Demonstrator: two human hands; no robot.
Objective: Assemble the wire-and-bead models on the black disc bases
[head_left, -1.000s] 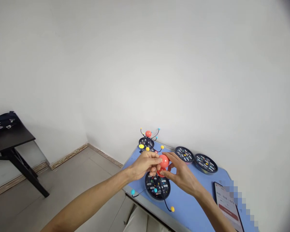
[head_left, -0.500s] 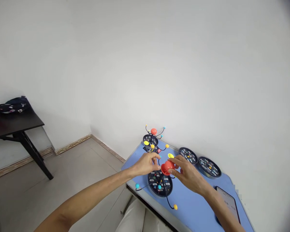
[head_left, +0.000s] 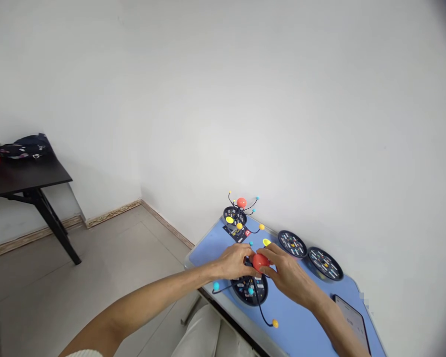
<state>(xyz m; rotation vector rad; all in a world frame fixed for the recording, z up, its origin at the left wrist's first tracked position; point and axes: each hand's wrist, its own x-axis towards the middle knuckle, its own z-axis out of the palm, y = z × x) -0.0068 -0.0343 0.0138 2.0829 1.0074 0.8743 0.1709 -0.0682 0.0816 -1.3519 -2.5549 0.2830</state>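
A red-orange ball (head_left: 260, 261) sits between my two hands, just above a round black base (head_left: 250, 291) with thin black arms ending in small cyan and orange balls. My left hand (head_left: 237, 261) closes its fingers on the ball's left side. The fingers of my right hand (head_left: 284, 270) pinch it from the right. All of this is over the near left part of the blue table (head_left: 305, 317).
An assembled model (head_left: 238, 214) with a red ball and small coloured balls stands at the table's far corner. Two more round black discs (head_left: 293, 243) (head_left: 325, 263) lie along the wall. A phone (head_left: 351, 322) lies at the right. A black side table (head_left: 26, 178) stands far left.
Both hands brought the red-orange ball down from chest height onto the black base. The view shifted slightly left and down.
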